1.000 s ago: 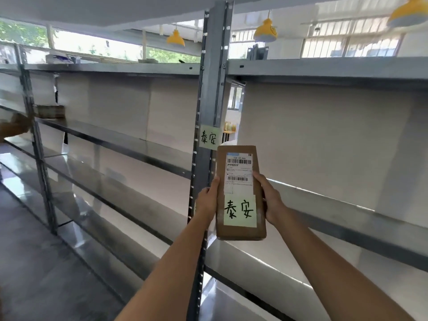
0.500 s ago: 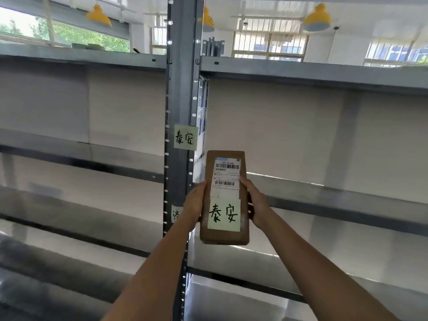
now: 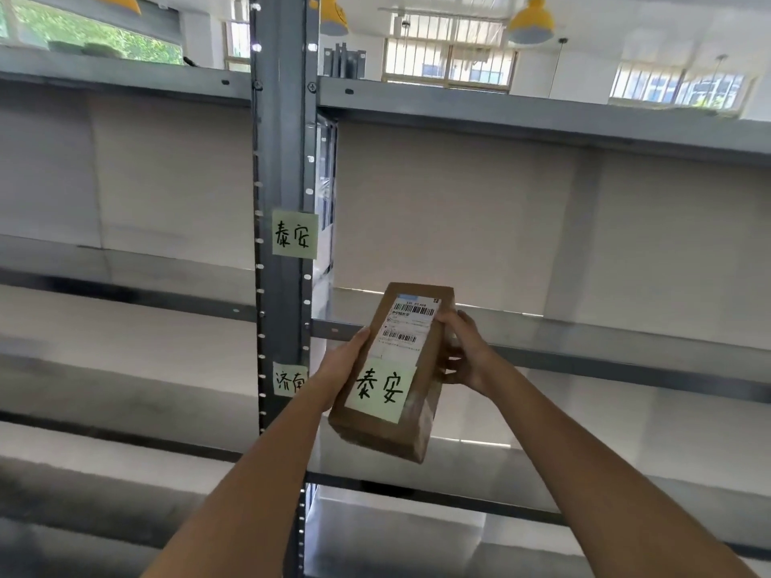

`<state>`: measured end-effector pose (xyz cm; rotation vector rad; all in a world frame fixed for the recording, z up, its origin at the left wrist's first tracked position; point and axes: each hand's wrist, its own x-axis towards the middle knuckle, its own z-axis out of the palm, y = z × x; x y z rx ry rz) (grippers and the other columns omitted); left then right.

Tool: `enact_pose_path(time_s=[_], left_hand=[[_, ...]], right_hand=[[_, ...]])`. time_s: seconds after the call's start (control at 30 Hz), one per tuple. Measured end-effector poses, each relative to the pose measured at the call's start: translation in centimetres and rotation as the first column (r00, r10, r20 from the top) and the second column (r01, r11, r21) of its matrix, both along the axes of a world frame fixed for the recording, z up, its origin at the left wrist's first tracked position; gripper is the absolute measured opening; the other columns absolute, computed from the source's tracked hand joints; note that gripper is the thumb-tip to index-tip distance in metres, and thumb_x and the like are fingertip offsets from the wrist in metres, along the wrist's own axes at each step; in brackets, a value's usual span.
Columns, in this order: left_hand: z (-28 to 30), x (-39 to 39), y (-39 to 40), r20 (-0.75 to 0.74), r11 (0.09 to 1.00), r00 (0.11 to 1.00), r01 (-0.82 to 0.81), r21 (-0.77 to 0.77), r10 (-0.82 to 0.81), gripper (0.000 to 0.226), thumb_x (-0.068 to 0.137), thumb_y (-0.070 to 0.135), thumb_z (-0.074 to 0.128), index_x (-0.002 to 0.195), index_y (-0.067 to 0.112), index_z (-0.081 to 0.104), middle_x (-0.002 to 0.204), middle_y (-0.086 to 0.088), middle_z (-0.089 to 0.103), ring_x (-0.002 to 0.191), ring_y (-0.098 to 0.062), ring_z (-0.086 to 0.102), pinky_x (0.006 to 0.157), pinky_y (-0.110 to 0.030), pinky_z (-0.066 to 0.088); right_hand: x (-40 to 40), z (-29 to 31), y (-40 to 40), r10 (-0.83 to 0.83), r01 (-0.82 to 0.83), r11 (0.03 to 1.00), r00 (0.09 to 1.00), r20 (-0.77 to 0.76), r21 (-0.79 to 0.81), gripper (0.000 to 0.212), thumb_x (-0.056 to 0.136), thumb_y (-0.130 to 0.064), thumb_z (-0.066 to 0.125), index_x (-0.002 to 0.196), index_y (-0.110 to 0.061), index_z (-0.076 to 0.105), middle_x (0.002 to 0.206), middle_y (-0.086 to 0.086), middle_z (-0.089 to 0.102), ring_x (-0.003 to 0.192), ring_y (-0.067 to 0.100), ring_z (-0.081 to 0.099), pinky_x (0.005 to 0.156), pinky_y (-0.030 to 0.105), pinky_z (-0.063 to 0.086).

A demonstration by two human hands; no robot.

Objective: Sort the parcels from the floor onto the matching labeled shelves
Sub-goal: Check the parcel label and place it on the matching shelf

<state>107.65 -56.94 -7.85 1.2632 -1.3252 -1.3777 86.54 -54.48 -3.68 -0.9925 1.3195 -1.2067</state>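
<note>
A brown cardboard parcel (image 3: 421,369) with a white shipping label and a green note reading 泰安 is held in front of the shelving, tilted with its far end to the right. My left hand (image 3: 342,365) grips its left edge and my right hand (image 3: 463,352) its right side. On the grey upright post (image 3: 283,160) a green shelf label 泰安 (image 3: 294,234) sits just up and left of the parcel. A second label 济南 (image 3: 290,379) is lower on the post, partly behind my left wrist. The middle shelf (image 3: 584,340) lies right behind the parcel.
Grey metal shelving fills the view, with a top shelf (image 3: 500,110), lower shelves (image 3: 479,465) and a left bay (image 3: 125,294). Beige panels back the bays. Yellow lamps (image 3: 532,18) and barred windows (image 3: 446,52) show above.
The view has swung right and closer to the post. The parcel has tilted from upright to slanted and moved toward the right bay's middle shelf, still in both hands.
</note>
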Motion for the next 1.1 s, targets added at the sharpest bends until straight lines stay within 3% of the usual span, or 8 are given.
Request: enact_pose_path(time_s=[0.13,0.27,0.4,0.53,0.77,0.83,0.93,1.1], left_hand=[[0.2,0.4,0.0,0.066,0.998,0.997,-0.025,-0.052,0.028,0.058,0.094,0.061,0.041,0.116,0.012,0.062,0.105,-0.011,0.07,0.091,-0.026,0.067,0.073,-0.035,0.054],[0.4,0.7,0.3,-0.06,0.994,0.994,-0.09,-0.058,0.086,0.054,0.095,0.051,0.05,0.128,0.009,0.054,0.121,-0.015,0.06,0.111,-0.032,0.06,0.077,-0.037,0.056],[0.7,0.5,-0.2,0.039,0.971,0.985,-0.162,-0.174,0.171,0.051,0.099,0.045,0.047,0.134,0.007,0.047,0.115,-0.009,0.057,0.102,-0.02,0.058,0.08,-0.034,0.05],[1.2,0.3,-0.4,-0.154,0.988,0.976,-0.153,0.019,0.154,0.048,0.094,0.052,0.051,0.128,0.024,0.031,0.129,-0.011,0.05,0.12,-0.032,0.054,0.093,-0.053,0.052],[2.9,-0.7,-2.4,-0.296,0.961,0.915,-0.271,0.049,0.274,0.047,0.09,0.042,0.063,0.122,0.02,0.037,0.126,-0.015,0.054,0.111,-0.032,0.061,0.076,-0.045,0.059],[3.4,-0.6,-3.1,-0.313,0.962,0.91,-0.266,0.061,0.271,0.044,0.091,0.039,0.063,0.123,0.018,0.042,0.123,-0.017,0.058,0.11,-0.034,0.061,0.077,-0.045,0.058],[3.8,0.0,-4.3,-0.32,0.962,0.908,-0.266,0.062,0.272,0.047,0.092,0.039,0.061,0.13,0.015,0.048,0.121,-0.016,0.063,0.109,-0.034,0.063,0.082,-0.044,0.057],[3.9,0.3,-6.9,-0.321,0.947,0.893,-0.314,0.058,0.316,0.053,0.082,0.055,0.059,0.125,0.023,0.062,0.12,-0.013,0.066,0.105,-0.032,0.066,0.09,-0.044,0.056]], right_hand=[[-0.8,0.2,-0.5,-0.125,0.127,0.991,0.991,0.042,-0.048,0.064,0.093,-0.05,0.062,0.147,-0.032,0.03,0.135,0.018,0.053,0.114,0.036,0.057,0.085,0.053,0.056],[-1.3,0.5,-1.1,-0.297,0.322,0.945,0.92,0.257,-0.061,0.081,0.095,-0.045,0.063,0.156,-0.031,0.011,0.136,0.013,0.047,0.111,0.033,0.054,0.096,0.064,0.052],[-0.4,0.8,-1.8,-0.346,0.377,0.926,0.856,0.385,-0.008,0.104,0.091,-0.041,0.071,0.157,-0.034,-0.01,0.148,0.016,0.042,0.121,0.038,0.053,0.1,0.07,0.048],[0.6,0.6,-2.6,-0.374,0.407,0.913,0.808,0.455,0.026,0.108,0.092,-0.045,0.07,0.157,-0.037,-0.016,0.153,0.016,0.039,0.126,0.041,0.053,0.098,0.073,0.046],[1.3,0.0,-3.5,-0.341,0.383,0.924,0.795,0.502,0.02,0.092,0.097,-0.046,0.063,0.159,-0.037,-0.004,0.149,0.018,0.044,0.117,0.04,0.055,0.098,0.072,0.047],[0.9,0.1,-3.8,-0.354,0.386,0.922,0.831,0.43,0.014,0.087,0.096,-0.048,0.063,0.159,-0.032,0.006,0.148,0.018,0.045,0.126,0.04,0.053,0.102,0.066,0.048],[-0.3,0.2,-4.4,-0.463,0.467,0.884,0.881,0.103,-0.019,0.08,0.093,-0.062,0.058,0.157,-0.027,0.026,0.152,0.012,0.04,0.136,0.036,0.044,0.108,0.052,0.044],[-1.7,-0.8,-5.5,-0.494,0.476,0.869,0.823,-0.279,-0.133,0.075,0.096,-0.071,0.042,0.142,-0.013,0.053,0.144,0.014,0.049,0.134,0.036,0.04,0.111,0.052,0.04]])
